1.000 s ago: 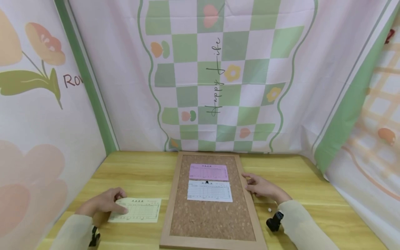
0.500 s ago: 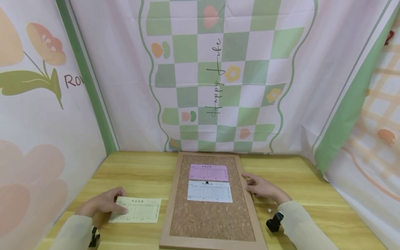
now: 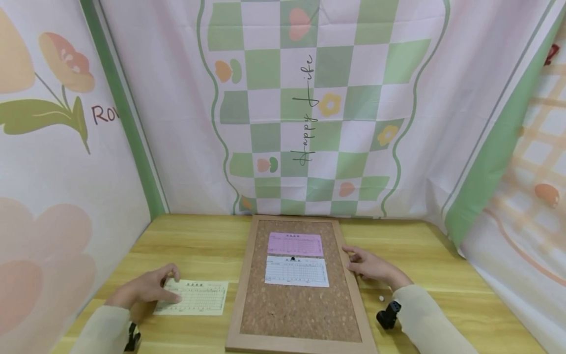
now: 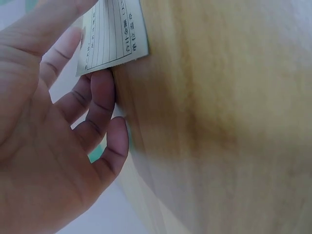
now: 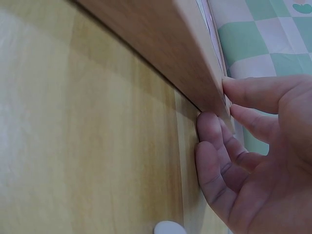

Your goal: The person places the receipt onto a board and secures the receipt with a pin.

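Observation:
In the head view my left hand (image 3: pixel 148 286) is at the left end of a pale yellow receipt slip (image 3: pixel 204 297), its thumb on top. The left wrist view shows curled fingertips (image 4: pixel 103 83) tucked at the edge of the slip (image 4: pixel 114 46). My right hand (image 3: pixel 376 265) rests against the right side of a wood-framed cork board (image 3: pixel 300 314). Seen from the right wrist, two of its fingertips (image 5: pixel 231 87) touch the frame's upper edge, while others lie low beside the frame (image 5: pixel 175 53). A pink slip (image 3: pixel 295 244) and a white slip (image 3: pixel 297 272) lie on the board.
A small black pin (image 3: pixel 293 258) sits at the white slip's top edge. Beside the right wrist, a small white round piece (image 3: pixel 382 298) lies on the wooden table (image 3: pixel 199 246). A patterned curtain (image 3: pixel 318 123) hangs behind the table.
My left index finger has lifted off the yellow slip while the thumb stays on it. The slip's upper edge rose slightly, then sank. The right hand and the board have stayed put.

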`<action>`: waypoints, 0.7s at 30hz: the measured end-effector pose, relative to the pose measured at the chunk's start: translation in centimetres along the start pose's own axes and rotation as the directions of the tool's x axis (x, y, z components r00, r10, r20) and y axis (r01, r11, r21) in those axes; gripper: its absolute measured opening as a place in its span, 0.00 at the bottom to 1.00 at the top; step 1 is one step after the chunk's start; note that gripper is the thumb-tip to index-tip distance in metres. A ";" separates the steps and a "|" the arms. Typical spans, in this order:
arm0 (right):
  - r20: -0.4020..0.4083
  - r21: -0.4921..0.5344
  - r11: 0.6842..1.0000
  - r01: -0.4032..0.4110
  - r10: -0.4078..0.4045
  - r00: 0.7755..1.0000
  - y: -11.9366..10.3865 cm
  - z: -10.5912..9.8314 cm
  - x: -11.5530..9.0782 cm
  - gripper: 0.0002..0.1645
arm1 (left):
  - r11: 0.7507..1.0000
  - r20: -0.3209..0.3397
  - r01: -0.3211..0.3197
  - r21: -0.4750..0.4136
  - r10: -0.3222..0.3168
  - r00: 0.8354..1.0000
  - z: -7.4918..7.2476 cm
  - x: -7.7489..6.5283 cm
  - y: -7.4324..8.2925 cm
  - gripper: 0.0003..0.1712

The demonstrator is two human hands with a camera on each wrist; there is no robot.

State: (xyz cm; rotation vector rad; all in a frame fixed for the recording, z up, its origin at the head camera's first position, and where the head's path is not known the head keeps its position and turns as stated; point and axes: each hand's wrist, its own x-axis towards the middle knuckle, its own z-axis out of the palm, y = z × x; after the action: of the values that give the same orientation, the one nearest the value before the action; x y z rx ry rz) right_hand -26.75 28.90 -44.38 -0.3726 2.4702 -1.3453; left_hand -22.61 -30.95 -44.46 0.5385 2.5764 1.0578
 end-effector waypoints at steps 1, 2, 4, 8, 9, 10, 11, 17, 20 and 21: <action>0.000 0.002 1.000 -0.002 0.002 1.000 0.0 0.0 0.0 0.37 | 1.000 -0.004 -0.008 0.002 0.008 1.000 0.0 0.0 0.0 0.24; 0.000 0.002 1.000 -0.006 0.006 1.000 0.0 0.0 0.1 0.37 | 1.000 -0.003 -0.010 -0.001 0.010 1.000 0.0 -0.1 0.0 0.23; 0.002 0.005 1.000 -0.010 0.010 1.000 0.0 0.1 0.1 0.37 | 1.000 -0.002 -0.014 0.013 0.014 1.000 0.1 -0.1 0.0 0.23; 0.003 0.001 1.000 -0.015 0.015 1.000 0.0 0.2 0.1 0.36 | 1.000 0.000 -0.012 0.024 0.012 1.000 0.1 -0.1 0.0 0.23; 0.002 0.001 1.000 -0.017 0.017 1.000 0.0 0.2 0.1 0.36 | 1.000 -0.006 -0.009 0.028 0.010 1.000 0.1 -0.1 0.1 0.23; 0.000 0.001 1.000 -0.017 0.017 1.000 0.0 0.2 0.1 0.36 | 1.000 -0.011 -0.006 0.027 0.006 1.000 0.0 -0.2 0.1 0.22; -0.001 0.000 1.000 -0.019 0.019 1.000 0.0 0.2 0.1 0.36 | 1.000 -0.016 -0.001 0.027 0.001 1.000 0.0 -0.2 0.2 0.22; -0.001 -0.006 1.000 -0.014 0.014 1.000 -0.1 0.1 0.0 0.36 | 1.000 -0.019 0.015 0.015 -0.015 1.000 -0.2 -0.1 0.0 0.19; -0.003 -0.009 1.000 -0.014 0.014 1.000 -0.1 0.2 0.0 0.36 | 1.000 -0.010 -0.014 0.008 0.014 1.000 -0.4 0.2 -0.7 0.18; -0.002 -0.012 1.000 -0.012 0.012 1.000 -0.1 0.2 0.0 0.36 | 1.000 -0.004 -0.023 0.003 0.023 1.000 -0.4 0.2 -0.8 0.17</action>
State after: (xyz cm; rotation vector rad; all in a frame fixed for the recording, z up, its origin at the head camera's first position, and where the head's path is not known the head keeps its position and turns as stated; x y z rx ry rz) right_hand -26.64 28.74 -44.39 -0.3589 2.4792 -1.3277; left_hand -23.16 -31.67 -44.80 0.5679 2.5821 1.0635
